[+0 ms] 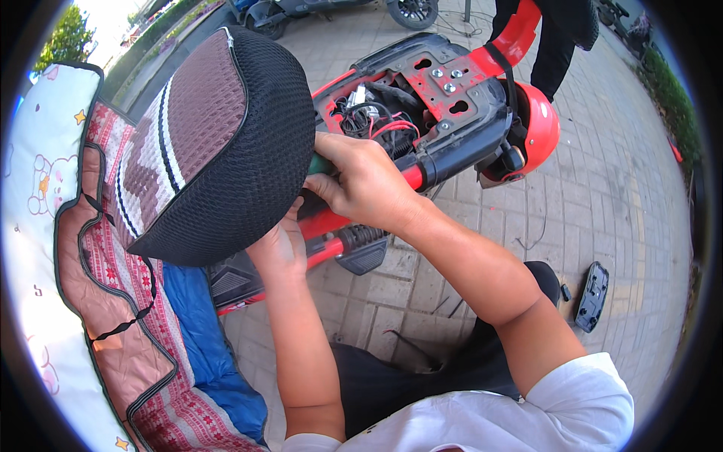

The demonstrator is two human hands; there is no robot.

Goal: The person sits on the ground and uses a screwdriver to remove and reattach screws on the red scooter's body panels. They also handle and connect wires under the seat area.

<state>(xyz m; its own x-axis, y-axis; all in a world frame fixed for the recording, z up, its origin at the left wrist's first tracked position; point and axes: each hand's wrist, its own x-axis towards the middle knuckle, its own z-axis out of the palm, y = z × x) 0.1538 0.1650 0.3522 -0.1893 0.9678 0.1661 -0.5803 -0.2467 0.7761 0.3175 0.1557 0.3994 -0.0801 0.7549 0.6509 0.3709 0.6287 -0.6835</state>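
Observation:
A scooter seat (267,139) with a black mesh side and a brown-and-white patterned top is tipped up at the left. Just beside its lower edge, my right hand (361,181) is closed, thumb and fingers pinching a small green thing (320,164) whose kind I cannot tell. My left hand (282,245) is below it, under the seat edge. Its fingers are bent together and partly hidden, so what they grip does not show. Right past my hands, the red-and-black scooter body (474,154) has an uncovered compartment with red, black and white wiring (376,117).
A red bolted rack plate (452,87) tops the scooter's tail, with a red helmet (538,128) beside it. A person in black trousers (553,56) stands beyond. A quilted cover (120,301) hangs at the left. A black plastic panel (593,297) lies on the paving.

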